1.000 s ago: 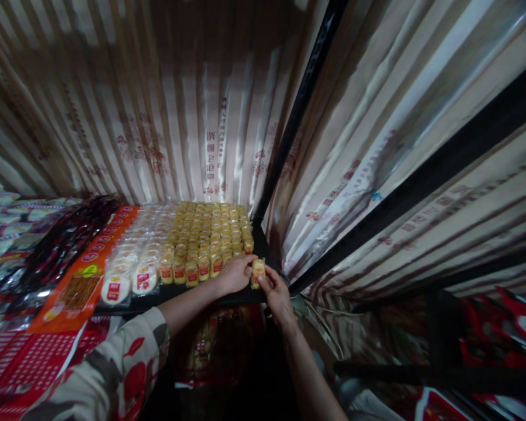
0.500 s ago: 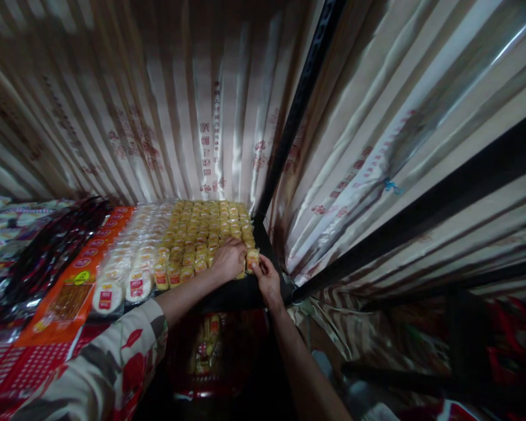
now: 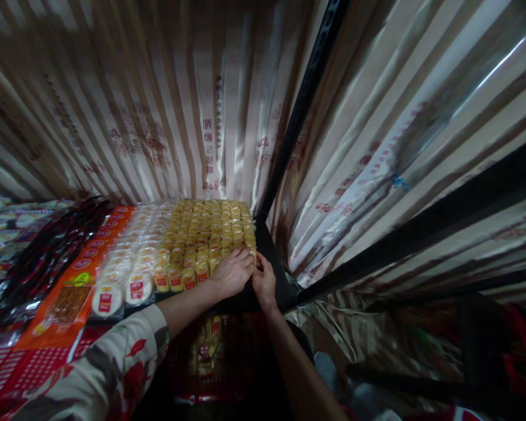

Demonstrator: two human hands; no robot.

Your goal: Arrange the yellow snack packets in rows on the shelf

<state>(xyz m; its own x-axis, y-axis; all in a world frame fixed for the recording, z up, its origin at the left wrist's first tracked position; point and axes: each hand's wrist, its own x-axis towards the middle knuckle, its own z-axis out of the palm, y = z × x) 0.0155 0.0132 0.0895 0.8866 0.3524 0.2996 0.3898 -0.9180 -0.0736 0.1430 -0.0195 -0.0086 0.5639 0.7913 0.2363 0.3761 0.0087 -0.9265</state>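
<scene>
Rows of small yellow wrapped cakes [image 3: 210, 234] stand packed on a dark shelf [image 3: 269, 245]. My left hand [image 3: 235, 272] lies over the front right corner of these rows, its fingers bent down onto the end cakes. Close beside it, my right hand [image 3: 264, 283] is closed at the right edge of the rows, with thumb and fingers pinched together. The two hands nearly touch, and they mostly hide the wrapped cake between them. What the left fingertips grip is hidden.
Left of the yellow rows are round white wrapped cakes [image 3: 138, 286], an orange snack packet [image 3: 70, 292] and dark shiny packets [image 3: 48, 251]. Below the shelf, a red basket [image 3: 201, 399] contains more yellow packets. A black post [image 3: 284, 158] and pale curtains [image 3: 166, 117] stand behind.
My right hand has brought the yellow wrapped cake in against the row's front right end. My left hand has shifted right and slightly toward me, over that corner. The view has tilted slightly.
</scene>
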